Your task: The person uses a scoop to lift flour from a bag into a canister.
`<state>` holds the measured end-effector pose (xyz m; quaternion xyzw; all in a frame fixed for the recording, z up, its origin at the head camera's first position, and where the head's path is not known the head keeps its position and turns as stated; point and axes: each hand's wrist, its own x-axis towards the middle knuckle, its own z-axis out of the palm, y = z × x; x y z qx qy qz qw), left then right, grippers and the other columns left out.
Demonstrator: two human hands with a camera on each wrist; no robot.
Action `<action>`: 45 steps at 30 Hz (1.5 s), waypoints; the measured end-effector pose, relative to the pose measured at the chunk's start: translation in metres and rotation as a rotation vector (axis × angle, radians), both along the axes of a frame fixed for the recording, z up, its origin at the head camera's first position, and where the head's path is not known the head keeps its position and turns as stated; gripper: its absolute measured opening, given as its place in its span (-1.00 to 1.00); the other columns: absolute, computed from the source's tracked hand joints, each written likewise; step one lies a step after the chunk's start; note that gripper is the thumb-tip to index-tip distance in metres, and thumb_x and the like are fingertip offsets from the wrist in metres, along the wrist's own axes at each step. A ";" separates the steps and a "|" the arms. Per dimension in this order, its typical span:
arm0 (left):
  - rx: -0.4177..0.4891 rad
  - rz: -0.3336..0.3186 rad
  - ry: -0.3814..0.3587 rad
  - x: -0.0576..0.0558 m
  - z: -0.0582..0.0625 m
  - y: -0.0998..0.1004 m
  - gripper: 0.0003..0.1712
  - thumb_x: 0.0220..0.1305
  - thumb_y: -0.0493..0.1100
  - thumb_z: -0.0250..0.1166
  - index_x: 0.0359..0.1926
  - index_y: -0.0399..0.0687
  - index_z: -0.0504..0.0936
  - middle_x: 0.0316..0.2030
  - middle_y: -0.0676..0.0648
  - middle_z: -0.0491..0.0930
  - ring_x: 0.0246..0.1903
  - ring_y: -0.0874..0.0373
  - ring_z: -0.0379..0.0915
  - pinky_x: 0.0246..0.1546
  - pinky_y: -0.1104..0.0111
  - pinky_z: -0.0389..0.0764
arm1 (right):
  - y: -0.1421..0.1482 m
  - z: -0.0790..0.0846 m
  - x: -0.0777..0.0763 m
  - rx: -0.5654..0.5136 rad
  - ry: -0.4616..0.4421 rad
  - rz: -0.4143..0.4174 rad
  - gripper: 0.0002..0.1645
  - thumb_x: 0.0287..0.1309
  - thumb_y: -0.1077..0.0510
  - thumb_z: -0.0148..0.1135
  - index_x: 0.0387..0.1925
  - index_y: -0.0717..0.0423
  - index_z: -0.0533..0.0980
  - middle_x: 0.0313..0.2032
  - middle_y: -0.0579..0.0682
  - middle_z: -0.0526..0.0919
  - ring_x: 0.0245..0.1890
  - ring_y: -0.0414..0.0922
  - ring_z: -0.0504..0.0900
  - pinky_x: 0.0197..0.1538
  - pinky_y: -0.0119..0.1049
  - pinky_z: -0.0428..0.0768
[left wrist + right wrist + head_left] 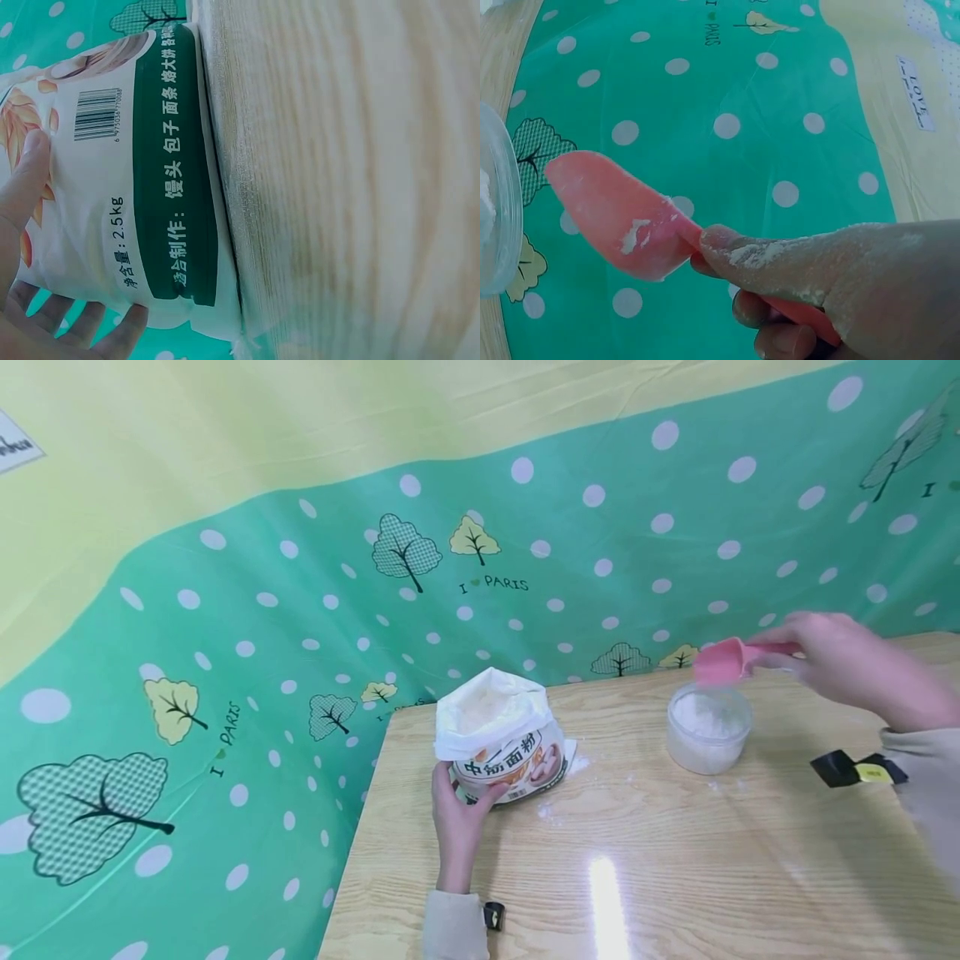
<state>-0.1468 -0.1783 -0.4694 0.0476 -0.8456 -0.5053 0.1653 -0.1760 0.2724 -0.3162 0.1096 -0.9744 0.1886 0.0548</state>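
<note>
A white flour bag (517,764), with its top folded open and pale flour inside, stands on the table at centre. My left hand (459,818) grips its near left side, the thumb on the printed front and the fingers around the edge, as the left wrist view shows of the bag (97,187). To the right, my right hand (840,664) holds a pink scoop (723,662) by its handle above a clear round tub (708,756) of white flour. In the right wrist view the scoop (619,214) has flour smears on it, and the thumb is dusted white.
The wooden table (645,835) has flour spilled (577,764) beside the bag and specks near the tub. A green and yellow patterned cloth (300,610) hangs behind the table and along its left side.
</note>
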 end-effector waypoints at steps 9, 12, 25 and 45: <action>-0.001 -0.001 0.001 0.001 -0.002 -0.001 0.03 -0.19 0.24 0.59 0.30 0.15 0.32 0.20 0.09 0.42 0.28 0.11 0.31 0.40 0.06 0.37 | -0.015 0.007 -0.001 -0.050 0.009 0.035 -0.60 0.26 0.15 0.32 0.05 0.31 0.61 -0.29 0.08 0.65 -0.30 -0.01 0.54 -0.36 -0.22 0.56; -0.001 0.003 0.006 0.002 -0.002 -0.001 0.03 -0.20 0.23 0.60 0.30 0.14 0.33 0.20 0.08 0.42 0.29 0.11 0.31 0.40 0.04 0.37 | -0.021 0.010 -0.002 -0.059 0.007 0.041 -0.58 0.28 0.12 0.31 0.07 0.30 0.61 -0.29 0.08 0.63 -0.32 -0.03 0.51 -0.38 -0.25 0.52; -0.008 -0.007 0.012 0.002 -0.004 -0.002 0.02 -0.17 0.23 0.59 0.31 0.14 0.32 0.21 0.07 0.41 0.29 0.10 0.29 0.40 0.07 0.38 | -0.047 0.020 -0.008 -0.127 -0.002 0.076 -0.60 0.32 0.15 0.26 0.11 0.27 0.59 0.15 0.40 0.55 0.26 0.36 0.39 0.21 0.33 0.49; -0.023 0.006 -0.001 0.000 0.000 -0.001 0.02 -0.18 0.23 0.58 0.32 0.17 0.31 0.22 0.09 0.40 0.30 0.11 0.28 0.39 0.09 0.39 | -0.086 0.026 -0.015 -0.189 0.105 0.167 -0.62 0.27 0.15 0.32 0.09 0.18 0.63 -0.40 -0.02 0.53 -0.41 -0.08 0.35 -0.44 -0.33 0.36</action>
